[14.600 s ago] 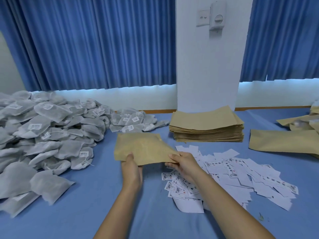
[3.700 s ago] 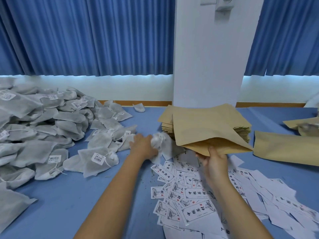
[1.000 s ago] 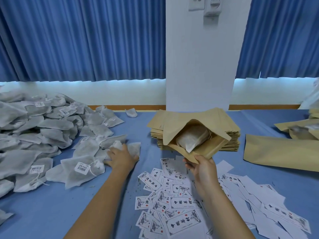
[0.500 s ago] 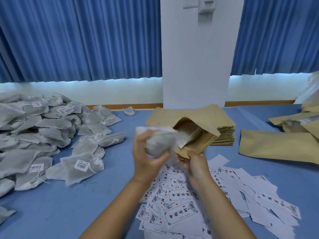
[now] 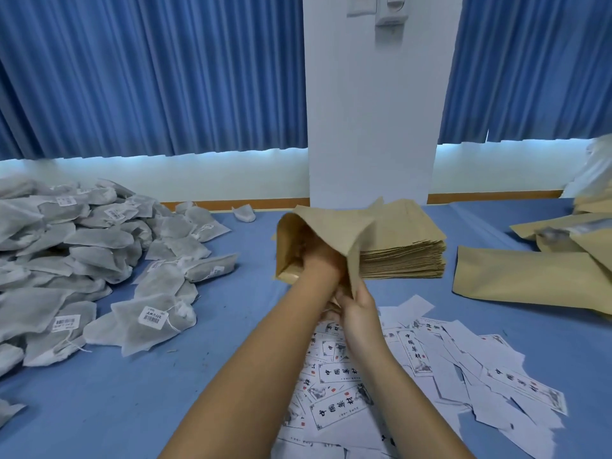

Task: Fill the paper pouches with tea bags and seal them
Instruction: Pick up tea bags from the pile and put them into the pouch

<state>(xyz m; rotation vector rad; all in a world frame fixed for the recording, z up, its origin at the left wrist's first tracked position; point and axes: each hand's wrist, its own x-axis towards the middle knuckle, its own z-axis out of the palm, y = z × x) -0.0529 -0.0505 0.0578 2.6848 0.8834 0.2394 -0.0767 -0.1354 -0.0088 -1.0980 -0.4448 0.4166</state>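
Brown paper pouch [image 5: 331, 226] hangs above the blue table [image 5: 132, 392], just in front of the stack of empty pouches [image 5: 404, 253], its mouth turned near-left. The right hand [image 5: 359, 309] pinches the near edge of the mouth. The left hand [image 5: 319, 260] is buried to the wrist inside, so I cannot tell whether its fingers are spread or curled. A hard shove could likely split a seam or tear the pinched edge. A quick withdrawal might drag a tea bag out onto the printed labels [image 5: 364, 376].
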